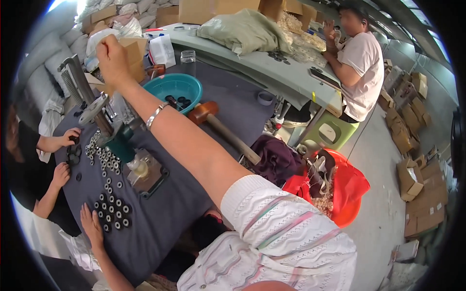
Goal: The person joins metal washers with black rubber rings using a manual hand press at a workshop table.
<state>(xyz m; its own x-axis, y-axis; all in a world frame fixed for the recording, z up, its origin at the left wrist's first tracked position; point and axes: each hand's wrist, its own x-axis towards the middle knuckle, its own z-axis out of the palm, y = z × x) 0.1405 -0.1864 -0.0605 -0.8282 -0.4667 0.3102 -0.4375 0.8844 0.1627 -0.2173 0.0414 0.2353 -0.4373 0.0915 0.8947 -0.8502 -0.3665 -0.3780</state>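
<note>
My right arm reaches across to the top of a green and metal hand press. There my right hand is closed, fingers curled; what lies inside the fist is hidden. Under the press, a pale round piece sits at a clear plate. My left hand lies flat on the dark cloth with its fingers stretched out, holding nothing. Beside it is a cluster of black rings with metal centres. Several small metal rings are spread between this cluster and the press.
At the left, a co-worker's hands handle black rings. A teal basin, a mallet and a glass jar stand beyond my arm. Another person sits at the far table. A red tub stands right.
</note>
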